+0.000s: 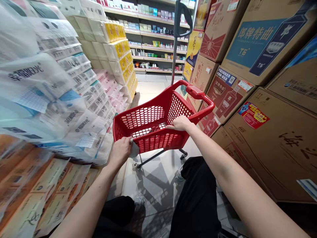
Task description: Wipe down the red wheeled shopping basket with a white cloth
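A red plastic shopping cart (153, 134) with holed basket walls stands turned sideways in front of me, on a grey wheeled frame. My right hand (181, 123) is closed over the near rim, close to the handle (210, 103) end. At the basket's near left corner, my left hand (122, 151) is closed on the rim. A pale grey piece (134, 149), perhaps cloth, shows beneath its thumb; I cannot tell its kind.
Plastic-wrapped tissue packs (74, 122) are stacked along the left, with yellow-ended packs (121, 49) farther back. Printed cardboard cartons (262, 132) rise on the right. A grey pole with a loop handle (176, 33) stands behind the cart. Stocked shelves (158, 31) line the back.
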`<state>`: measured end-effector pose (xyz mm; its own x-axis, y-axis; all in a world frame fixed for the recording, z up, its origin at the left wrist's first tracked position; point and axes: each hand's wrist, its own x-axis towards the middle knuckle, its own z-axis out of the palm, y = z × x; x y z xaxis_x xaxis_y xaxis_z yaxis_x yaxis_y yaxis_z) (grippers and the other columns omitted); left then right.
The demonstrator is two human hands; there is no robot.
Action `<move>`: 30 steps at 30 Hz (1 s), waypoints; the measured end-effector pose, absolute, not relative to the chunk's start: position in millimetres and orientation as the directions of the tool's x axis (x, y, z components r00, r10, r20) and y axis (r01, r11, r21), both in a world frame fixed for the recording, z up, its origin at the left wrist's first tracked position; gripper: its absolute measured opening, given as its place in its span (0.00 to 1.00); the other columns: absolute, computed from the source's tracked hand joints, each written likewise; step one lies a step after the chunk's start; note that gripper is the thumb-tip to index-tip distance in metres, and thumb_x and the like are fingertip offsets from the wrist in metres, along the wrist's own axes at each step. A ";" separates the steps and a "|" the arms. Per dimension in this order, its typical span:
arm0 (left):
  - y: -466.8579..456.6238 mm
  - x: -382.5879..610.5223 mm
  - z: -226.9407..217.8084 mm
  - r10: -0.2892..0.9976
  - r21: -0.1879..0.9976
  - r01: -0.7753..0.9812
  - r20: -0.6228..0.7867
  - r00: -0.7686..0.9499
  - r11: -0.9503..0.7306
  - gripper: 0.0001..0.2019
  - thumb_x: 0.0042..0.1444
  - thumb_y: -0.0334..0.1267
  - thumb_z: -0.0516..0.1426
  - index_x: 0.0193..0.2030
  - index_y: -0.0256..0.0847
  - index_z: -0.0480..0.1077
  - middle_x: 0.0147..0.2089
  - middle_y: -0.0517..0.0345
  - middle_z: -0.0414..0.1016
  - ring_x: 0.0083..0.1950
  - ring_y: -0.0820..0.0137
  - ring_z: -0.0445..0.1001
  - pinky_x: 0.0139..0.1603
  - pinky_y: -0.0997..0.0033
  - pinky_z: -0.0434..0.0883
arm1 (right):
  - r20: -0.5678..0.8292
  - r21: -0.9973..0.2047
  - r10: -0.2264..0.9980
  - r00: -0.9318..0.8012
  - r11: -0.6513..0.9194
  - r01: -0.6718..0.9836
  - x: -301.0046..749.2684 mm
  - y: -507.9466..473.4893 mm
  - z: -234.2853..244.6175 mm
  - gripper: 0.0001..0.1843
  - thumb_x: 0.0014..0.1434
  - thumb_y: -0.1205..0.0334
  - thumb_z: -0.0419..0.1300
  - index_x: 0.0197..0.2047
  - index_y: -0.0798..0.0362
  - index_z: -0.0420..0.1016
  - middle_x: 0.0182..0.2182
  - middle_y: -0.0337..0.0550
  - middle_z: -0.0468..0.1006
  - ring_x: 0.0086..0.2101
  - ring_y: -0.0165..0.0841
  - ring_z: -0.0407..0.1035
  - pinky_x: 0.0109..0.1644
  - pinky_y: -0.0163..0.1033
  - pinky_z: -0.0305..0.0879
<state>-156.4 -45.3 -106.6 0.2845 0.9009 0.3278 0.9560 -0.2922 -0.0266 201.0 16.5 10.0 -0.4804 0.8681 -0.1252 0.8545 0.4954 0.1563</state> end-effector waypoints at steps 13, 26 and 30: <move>-38.9 -84.5 -82.0 0.853 -0.152 0.932 0.375 0.364 -0.330 0.14 0.66 0.40 0.47 0.52 0.36 0.67 0.44 0.45 0.71 0.45 0.56 0.69 0.44 0.60 0.64 | -0.047 0.128 0.888 -0.458 0.460 0.879 184.6 9.2 6.5 0.49 0.61 0.25 0.33 0.37 0.53 0.84 0.38 0.52 0.83 0.40 0.44 0.76 0.42 0.41 0.63; -33.2 -109.4 -82.9 0.846 -0.256 0.907 0.342 0.409 -0.335 0.14 0.66 0.37 0.46 0.50 0.35 0.68 0.40 0.45 0.68 0.42 0.55 0.69 0.38 0.60 0.64 | -0.014 0.097 0.878 -0.478 0.477 0.874 165.5 -3.7 5.9 0.47 0.65 0.29 0.33 0.38 0.55 0.84 0.37 0.52 0.83 0.40 0.42 0.76 0.41 0.40 0.62; -35.2 -108.8 -77.6 0.855 -0.239 0.906 0.316 0.412 -0.349 0.16 0.67 0.38 0.43 0.48 0.34 0.68 0.39 0.44 0.69 0.41 0.54 0.69 0.38 0.58 0.66 | -0.012 0.093 0.882 -0.471 0.470 0.878 165.1 -5.4 7.3 0.47 0.64 0.29 0.34 0.37 0.55 0.84 0.37 0.52 0.83 0.39 0.41 0.76 0.41 0.40 0.62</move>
